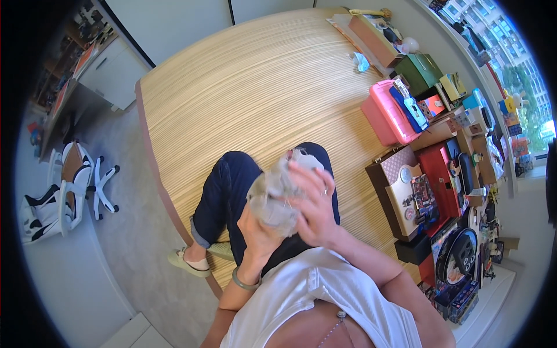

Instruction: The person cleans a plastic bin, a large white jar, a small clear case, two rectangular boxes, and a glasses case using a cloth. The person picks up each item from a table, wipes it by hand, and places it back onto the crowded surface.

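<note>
Fig.: head view, L to R, as I see it from my remote station. Far L: white chair (75,185) on grey floor (133,255), well apart from me. Next, slipper (191,262) on my foot at the edge of the wood platform (255,87); my knees in dark jeans (229,191) rest on the platform. Centre: my left hand (255,229), bangle (243,283) at the wrist, cups a grey fluffy bundle (275,194) from below; fingers mostly hidden under it, so I can't tell their spread, but they're closed on it. My right hand (316,200) lies over the bundle's R side, fingers apart and curled onto it, ring on one. Bundle sits between both hands, above my lap, clear of the platform. What kind of thing it is: can't tell. R: pink case (389,113), green box (419,71), red box (444,180) and other boxes in a row along the platform's R edge, near the window (510,64).
</note>
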Available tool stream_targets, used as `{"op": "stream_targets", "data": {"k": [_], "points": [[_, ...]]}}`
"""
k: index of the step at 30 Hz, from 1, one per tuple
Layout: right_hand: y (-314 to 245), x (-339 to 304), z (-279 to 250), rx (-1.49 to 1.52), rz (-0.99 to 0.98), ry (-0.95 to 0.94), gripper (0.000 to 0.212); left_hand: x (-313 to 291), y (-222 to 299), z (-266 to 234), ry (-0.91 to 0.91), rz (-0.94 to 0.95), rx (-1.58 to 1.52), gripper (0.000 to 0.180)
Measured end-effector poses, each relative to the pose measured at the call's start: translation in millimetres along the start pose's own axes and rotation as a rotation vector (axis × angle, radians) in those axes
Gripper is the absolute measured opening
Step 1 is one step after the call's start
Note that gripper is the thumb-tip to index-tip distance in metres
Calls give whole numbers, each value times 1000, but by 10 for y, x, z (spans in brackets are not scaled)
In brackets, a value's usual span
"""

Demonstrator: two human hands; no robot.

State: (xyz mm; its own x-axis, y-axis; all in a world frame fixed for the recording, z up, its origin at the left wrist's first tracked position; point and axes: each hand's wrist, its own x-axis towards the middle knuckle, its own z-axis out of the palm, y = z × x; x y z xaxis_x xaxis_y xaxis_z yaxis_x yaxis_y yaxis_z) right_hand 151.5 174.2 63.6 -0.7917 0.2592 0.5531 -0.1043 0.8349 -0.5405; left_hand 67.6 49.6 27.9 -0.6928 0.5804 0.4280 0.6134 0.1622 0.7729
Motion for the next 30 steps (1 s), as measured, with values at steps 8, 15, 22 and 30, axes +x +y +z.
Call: {"op": "stream_targets", "data": {"k": [8,15,22,30], "points": [[287,67,200,772,484,318,26,28,132,62,6,-297,-344,71],[110,-354,346,310,424,345,22,14,95,29,70,-703,-1021,61],[245,79,76,92,45,170,29,-48,18,54,60,-779,-1121,60],[176,-17,217,954,634,182,39,48,-75,-44,54,-858,-1277,54]]}}
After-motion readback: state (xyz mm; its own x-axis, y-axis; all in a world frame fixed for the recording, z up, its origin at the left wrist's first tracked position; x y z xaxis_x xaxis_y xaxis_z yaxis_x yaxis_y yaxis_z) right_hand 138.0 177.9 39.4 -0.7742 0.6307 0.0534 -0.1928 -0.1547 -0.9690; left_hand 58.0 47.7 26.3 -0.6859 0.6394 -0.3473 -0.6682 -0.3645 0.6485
